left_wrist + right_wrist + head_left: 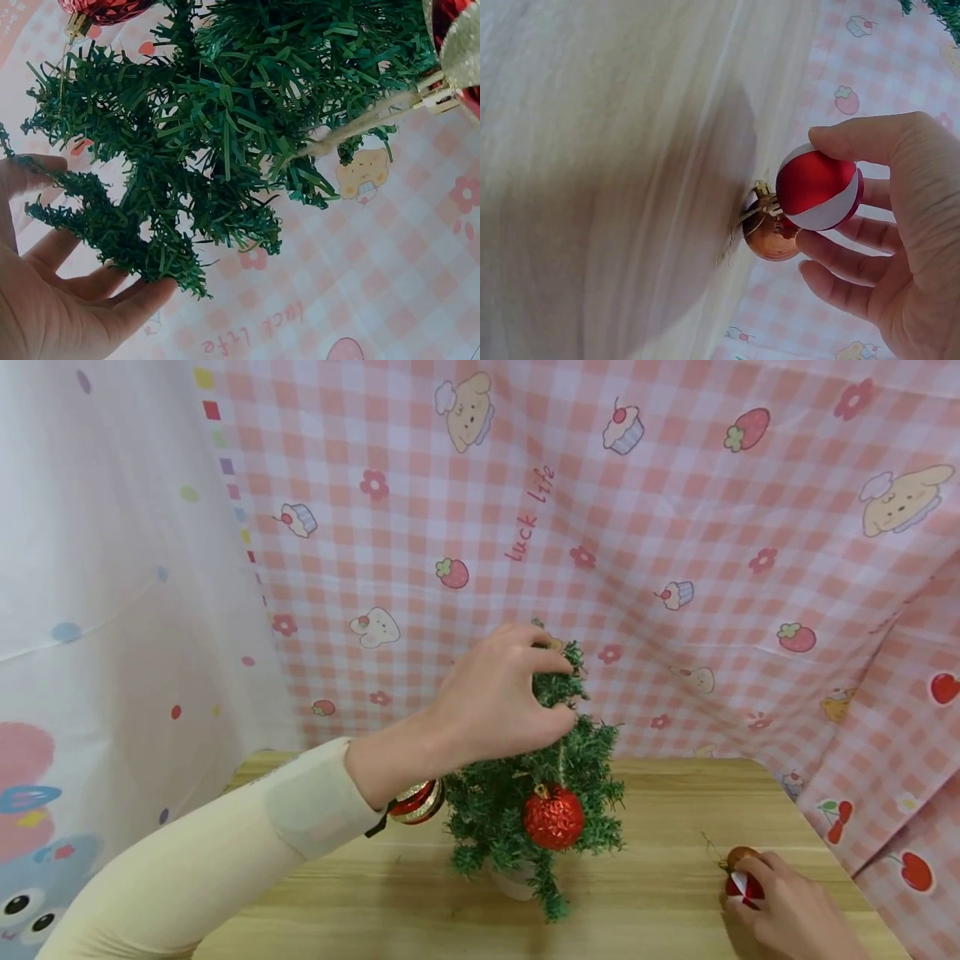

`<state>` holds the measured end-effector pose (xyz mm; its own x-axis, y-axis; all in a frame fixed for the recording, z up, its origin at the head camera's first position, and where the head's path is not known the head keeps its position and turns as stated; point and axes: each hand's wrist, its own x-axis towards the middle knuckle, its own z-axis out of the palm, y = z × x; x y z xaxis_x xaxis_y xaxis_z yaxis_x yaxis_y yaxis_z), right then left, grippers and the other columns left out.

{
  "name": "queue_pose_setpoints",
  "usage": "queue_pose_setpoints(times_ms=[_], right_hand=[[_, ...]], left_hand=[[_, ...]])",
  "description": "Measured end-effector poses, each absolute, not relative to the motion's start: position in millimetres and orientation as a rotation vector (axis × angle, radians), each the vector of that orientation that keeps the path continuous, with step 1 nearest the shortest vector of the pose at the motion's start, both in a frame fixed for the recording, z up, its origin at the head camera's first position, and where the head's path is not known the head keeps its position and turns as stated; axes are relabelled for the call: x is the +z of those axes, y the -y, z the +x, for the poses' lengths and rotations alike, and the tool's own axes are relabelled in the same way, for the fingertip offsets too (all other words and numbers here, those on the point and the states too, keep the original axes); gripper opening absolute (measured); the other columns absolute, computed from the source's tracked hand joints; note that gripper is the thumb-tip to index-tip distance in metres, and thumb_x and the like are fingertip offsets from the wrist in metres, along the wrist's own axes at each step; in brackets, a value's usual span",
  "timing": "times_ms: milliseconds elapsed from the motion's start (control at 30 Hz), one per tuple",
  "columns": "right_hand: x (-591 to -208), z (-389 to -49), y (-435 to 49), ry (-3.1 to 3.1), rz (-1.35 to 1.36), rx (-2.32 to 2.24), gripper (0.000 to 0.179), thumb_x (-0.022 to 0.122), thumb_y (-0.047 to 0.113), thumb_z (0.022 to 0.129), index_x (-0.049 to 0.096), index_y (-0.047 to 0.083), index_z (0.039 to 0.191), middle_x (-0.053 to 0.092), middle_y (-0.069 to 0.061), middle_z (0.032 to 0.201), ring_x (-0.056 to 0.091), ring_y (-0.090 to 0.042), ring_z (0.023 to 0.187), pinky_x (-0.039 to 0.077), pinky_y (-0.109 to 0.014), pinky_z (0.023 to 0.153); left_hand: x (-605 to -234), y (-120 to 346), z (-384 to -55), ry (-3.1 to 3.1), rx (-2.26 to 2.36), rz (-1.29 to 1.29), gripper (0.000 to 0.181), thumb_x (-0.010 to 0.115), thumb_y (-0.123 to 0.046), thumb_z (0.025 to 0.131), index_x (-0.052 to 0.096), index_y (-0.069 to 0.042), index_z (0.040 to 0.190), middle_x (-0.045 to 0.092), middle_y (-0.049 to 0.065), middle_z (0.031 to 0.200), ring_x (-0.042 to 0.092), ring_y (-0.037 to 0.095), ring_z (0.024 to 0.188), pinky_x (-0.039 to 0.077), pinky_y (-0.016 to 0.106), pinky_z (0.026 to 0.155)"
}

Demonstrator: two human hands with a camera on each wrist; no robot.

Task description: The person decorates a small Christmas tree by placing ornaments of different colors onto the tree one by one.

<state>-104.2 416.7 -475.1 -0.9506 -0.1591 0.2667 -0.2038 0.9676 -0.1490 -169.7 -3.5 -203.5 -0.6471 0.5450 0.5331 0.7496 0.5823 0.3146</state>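
A small green artificial Christmas tree (pixel 517 768) stands on the table. My left hand (pixel 498 697) is at its top, thumb and fingers spread around the tip; in the left wrist view the fingers (pixel 142 304) touch the branches without a firm grip. A textured red bauble (pixel 553 817) hangs at the front. A red-and-gold striped bauble (pixel 417 802) shows partly behind my left forearm. Off to the right, my right hand (pixel 795 902) holds a red-and-white bauble (pixel 817 187) between thumb and fingers. Against it lies a copper-coloured bauble (pixel 771 234) with a gold string.
Beneath everything is a light wooden table (pixel 652 852). A pink checked cloth (pixel 675 527) with cartoon prints hangs behind it, and a white printed cloth (pixel 112 568) hangs on the left. The tree's pale base (pixel 513 883) is partly covered by branches.
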Motion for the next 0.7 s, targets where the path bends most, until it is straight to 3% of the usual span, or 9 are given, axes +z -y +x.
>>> queue_pose_setpoints(times_ms=[233, 467, 700], right_hand=[[-470.7, -100.1, -412.8, 2.821, 0.254, 0.325, 0.045, 0.093, 0.022, 0.073, 0.074, 0.007, 0.111, 0.064, -0.006, 0.102, 0.065, -0.021, 0.079, 0.055, -0.043, 0.062], [-476.0, -98.6, -415.9, 2.603, 0.379, 0.391, 0.053, 0.099, 0.010, 0.060, 0.074, 0.009, 0.107, 0.062, 0.002, 0.099, 0.054, -0.001, 0.076, 0.049, -0.024, 0.058], [-477.0, -98.6, -419.2, 2.476, 0.500, 0.433, 0.065, 0.097, -0.003, 0.051, 0.070, 0.006, 0.109, 0.064, -0.001, 0.098, 0.054, 0.002, 0.078, 0.043, -0.010, 0.062]], left_hand=[[-204.3, 6.8, -171.9, 2.420, -0.765, -1.077, 0.033, 0.080, -0.023, 0.081, 0.082, -0.015, 0.113, 0.067, 0.005, 0.130, 0.058, 0.021, 0.124, 0.056, 0.039, 0.093], [-203.3, 9.1, -174.4, 2.401, -0.794, -1.137, 0.034, 0.077, -0.018, 0.080, 0.082, -0.013, 0.114, 0.067, 0.006, 0.128, 0.057, 0.021, 0.121, 0.054, 0.037, 0.091], [-201.2, 11.1, -176.8, 2.426, -0.805, -1.178, 0.038, 0.075, -0.016, 0.078, 0.082, -0.013, 0.115, 0.065, 0.007, 0.133, 0.055, 0.023, 0.127, 0.052, 0.040, 0.098]])
